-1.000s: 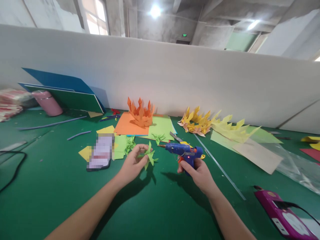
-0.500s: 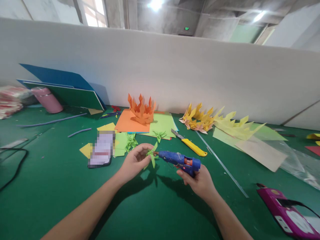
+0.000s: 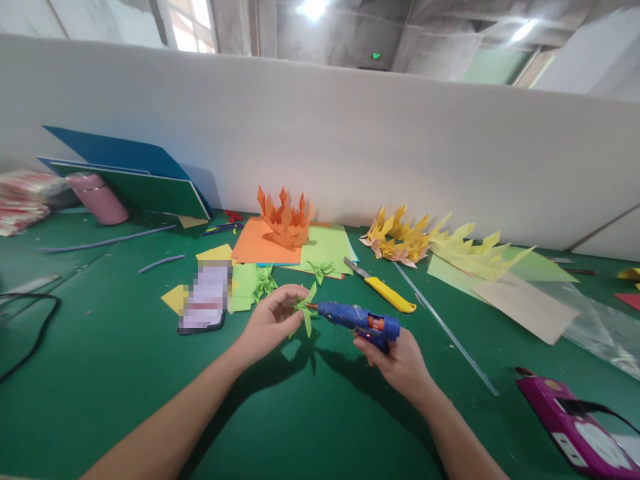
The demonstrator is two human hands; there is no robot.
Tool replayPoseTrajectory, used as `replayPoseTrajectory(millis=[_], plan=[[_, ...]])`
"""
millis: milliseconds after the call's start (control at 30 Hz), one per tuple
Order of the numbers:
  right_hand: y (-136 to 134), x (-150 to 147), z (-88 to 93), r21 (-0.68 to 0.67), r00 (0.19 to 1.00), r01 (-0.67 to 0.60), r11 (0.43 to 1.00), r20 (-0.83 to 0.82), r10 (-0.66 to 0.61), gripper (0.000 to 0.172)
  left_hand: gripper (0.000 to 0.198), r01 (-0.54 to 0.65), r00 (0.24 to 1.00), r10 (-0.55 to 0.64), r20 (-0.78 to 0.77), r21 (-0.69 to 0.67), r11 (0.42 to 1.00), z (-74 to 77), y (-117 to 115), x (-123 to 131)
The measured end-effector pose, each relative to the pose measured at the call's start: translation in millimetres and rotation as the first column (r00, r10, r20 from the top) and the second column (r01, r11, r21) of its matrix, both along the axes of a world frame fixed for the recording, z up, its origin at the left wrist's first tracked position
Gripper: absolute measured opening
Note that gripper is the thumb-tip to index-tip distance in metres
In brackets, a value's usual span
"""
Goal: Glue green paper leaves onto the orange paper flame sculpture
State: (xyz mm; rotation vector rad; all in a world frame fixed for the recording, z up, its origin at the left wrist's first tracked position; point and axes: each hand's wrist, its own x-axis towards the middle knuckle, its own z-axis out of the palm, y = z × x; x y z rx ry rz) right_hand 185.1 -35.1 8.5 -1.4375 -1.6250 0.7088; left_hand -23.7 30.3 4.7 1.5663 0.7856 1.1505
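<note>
Between the fingertips of my left hand (image 3: 277,319) is a small green folded-paper flower (image 3: 308,320) with pointed petals. My right hand (image 3: 400,363) is wrapped round the handle of a blue hot glue gun (image 3: 350,316), whose nozzle points left and meets the flower's middle; whether glue is flowing cannot be made out. A clear glue stick (image 3: 445,327) lies on the table to the right. Two more green paper flowers, a bunched one (image 3: 263,282) and a flatter one (image 3: 319,270), lie just beyond my left hand.
Beyond the hands are an orange paper crown (image 3: 287,220), a yellow paper crown (image 3: 397,237) and a yellow utility knife (image 3: 387,293) with its blade out. A phone (image 3: 206,297) lies left on paper sheets. At the right front sits a magenta power strip (image 3: 560,413) with a cable.
Hardly anything differs: both hands, the flower and the glue gun keep their places, with the nozzle still at the flower. The whole view has shifted very slightly.
</note>
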Motion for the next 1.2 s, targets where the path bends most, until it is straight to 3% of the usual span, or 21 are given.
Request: replayPoseTrajectory(millis=[233, 533, 1033, 1200], plan=[[2.0, 2.2, 0.2, 0.055, 0.999, -0.015, 0.998, 0.038, 0.013, 0.038, 0.020, 0.030, 0.999, -0.029, 0.012, -0.021, 0.999, -0.1, 0.8, -1.4], [2.6, 5.7, -4.2, 0.127, 0.999, -0.024, 0.992, 0.045, 0.019, 0.034, 0.022, 0.070, 0.988, -0.062, 0.138, -0.053, 0.996, -4.0, 2.3, -2.6], [2.7, 6.7, -5.9, 0.159, 0.999, 0.018, 0.987, 0.033, -0.023, 0.037, 0.020, 0.092, 0.986, -0.081, 0.146, -0.071, 0.993, -2.8, 1.2, -2.9], [2.1, 8.7, -4.3, 0.194, 0.994, 0.005, 0.981, 0.105, -0.026, 0.035, 0.020, 0.082, 0.988, -0.070, 0.141, -0.082, 0.993, -0.3, 1.6, -3.5]])
